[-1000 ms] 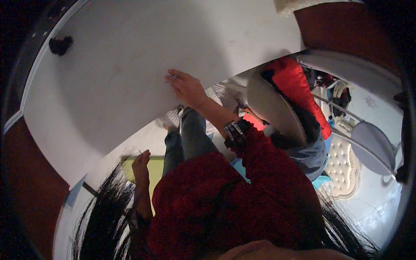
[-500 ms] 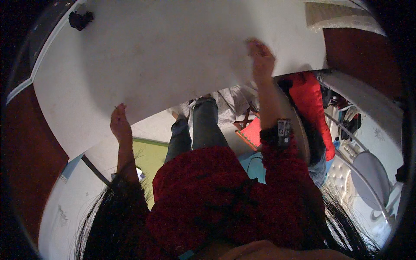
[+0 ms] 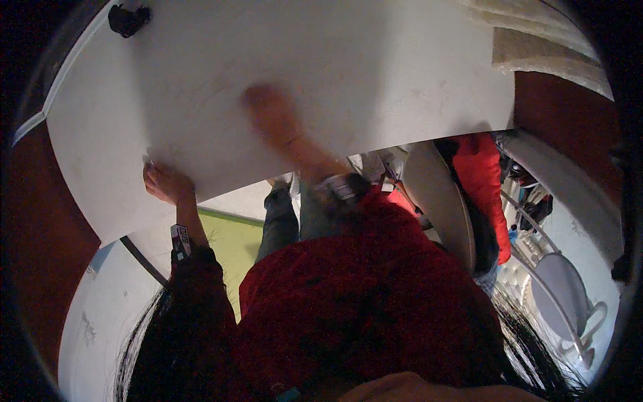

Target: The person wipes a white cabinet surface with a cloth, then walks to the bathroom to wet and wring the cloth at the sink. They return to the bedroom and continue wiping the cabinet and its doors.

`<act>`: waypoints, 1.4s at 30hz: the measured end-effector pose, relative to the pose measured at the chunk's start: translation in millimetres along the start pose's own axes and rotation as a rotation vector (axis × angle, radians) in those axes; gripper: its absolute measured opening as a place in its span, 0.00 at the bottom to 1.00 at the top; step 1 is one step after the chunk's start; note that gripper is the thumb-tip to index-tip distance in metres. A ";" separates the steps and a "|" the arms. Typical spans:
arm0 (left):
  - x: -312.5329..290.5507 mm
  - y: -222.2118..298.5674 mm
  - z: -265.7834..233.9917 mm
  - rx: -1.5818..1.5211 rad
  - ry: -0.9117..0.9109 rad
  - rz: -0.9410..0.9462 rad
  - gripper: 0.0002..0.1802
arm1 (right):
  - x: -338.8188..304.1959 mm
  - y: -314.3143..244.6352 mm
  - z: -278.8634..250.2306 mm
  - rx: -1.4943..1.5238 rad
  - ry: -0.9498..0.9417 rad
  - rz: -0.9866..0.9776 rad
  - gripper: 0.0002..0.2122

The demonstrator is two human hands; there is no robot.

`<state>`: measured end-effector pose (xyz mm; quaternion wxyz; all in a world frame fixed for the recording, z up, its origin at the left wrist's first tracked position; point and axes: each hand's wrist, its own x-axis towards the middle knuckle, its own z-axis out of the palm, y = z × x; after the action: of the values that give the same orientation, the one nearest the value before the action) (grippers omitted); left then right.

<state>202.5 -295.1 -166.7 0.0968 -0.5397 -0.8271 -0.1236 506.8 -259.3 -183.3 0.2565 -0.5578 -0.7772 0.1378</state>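
Note:
My left hand (image 3: 167, 183) is at the near left edge of a white tabletop (image 3: 321, 67). Its fingers are pinched together, and a small pale tip shows at them, too small to name. My right hand (image 3: 271, 112) is over the middle of the tabletop, smeared by motion. Its fingers cannot be made out, nor whether it holds anything. Both wrists carry a dark band with a small printed tag.
A crumpled black item (image 3: 128, 20) lies at the far left of the tabletop. Beige sheet material (image 3: 536, 52) with clear wrap is at the far right. Beside the table's near right edge hangs glossy red fabric (image 3: 479, 194). A round grey seat (image 3: 559, 288) stands farther right.
My right hand has swept left from the right side to the middle of the tabletop. My left hand has shifted slightly left and turned over the edge.

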 end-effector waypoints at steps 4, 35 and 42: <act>4.8 0.4 0.2 0.051 -0.107 0.084 0.20 | 2.6 -99.2 67.3 0.070 -0.515 -0.297 0.13; 16.8 25.0 1.2 -0.096 -0.053 -0.071 0.14 | 308.1 200.0 -47.7 -0.379 0.138 -0.073 0.11; 15.5 31.9 5.5 -0.489 -0.057 -0.354 0.13 | 384.2 319.2 -61.6 -0.489 0.375 0.638 0.12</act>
<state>225.4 -267.6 -164.2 -0.0822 -0.3978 -0.8562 -0.3191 700.5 205.0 -197.8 0.1982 -0.8294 -0.5159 -0.0816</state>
